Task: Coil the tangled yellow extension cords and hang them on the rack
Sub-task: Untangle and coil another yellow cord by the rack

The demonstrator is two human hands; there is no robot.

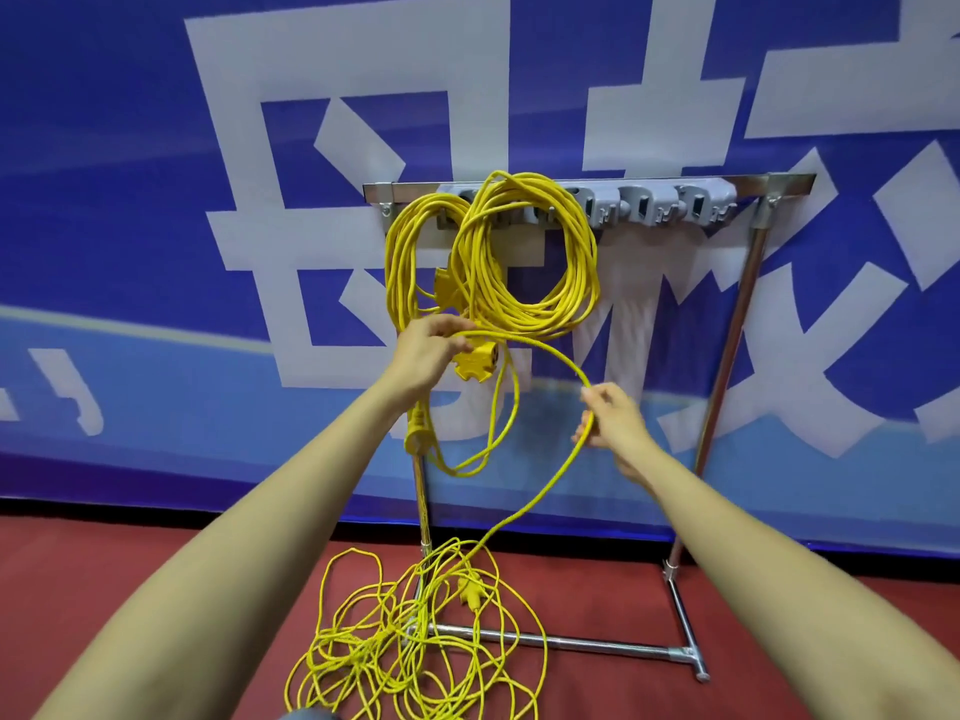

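Two coils [524, 262] already hang on the rack [727, 181]. Your left hand [426, 350] grips the next cord [550, 350] at its socket block [475, 363], with a loop or two gathered. Your right hand [613, 423] pinches the same cord lower down. Most of it lies in a tangle [415, 652] on the floor [779, 615], so this coil is barely begun.

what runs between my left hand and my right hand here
In the head view, one strand of yellow cord arcs across the gap from the left hand, which grips it beside a yellow socket block, to the right hand, which pinches it.
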